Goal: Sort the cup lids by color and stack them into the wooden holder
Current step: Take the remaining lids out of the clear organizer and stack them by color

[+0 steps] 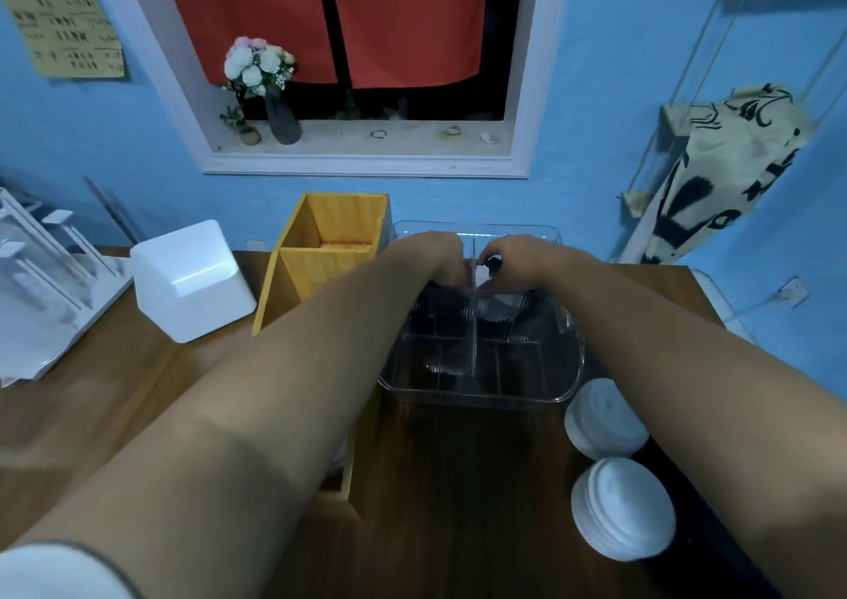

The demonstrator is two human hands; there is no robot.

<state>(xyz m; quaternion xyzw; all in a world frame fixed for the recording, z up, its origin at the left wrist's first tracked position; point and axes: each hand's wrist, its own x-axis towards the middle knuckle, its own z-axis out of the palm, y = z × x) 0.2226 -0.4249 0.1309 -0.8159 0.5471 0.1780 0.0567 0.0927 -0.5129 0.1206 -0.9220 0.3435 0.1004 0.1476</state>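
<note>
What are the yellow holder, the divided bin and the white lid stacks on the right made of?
Wooden holder: wood or wood-look board, yellow-tan, matte; grain lines on the inner walls.
Divided bin: clear rigid plastic, glossy; table and dark contents show through, rim catches highlights.
White lid stacks: probably thin moulded plastic, matte; ribbed stacked edges, though moulded fibre can't be ruled out.
</note>
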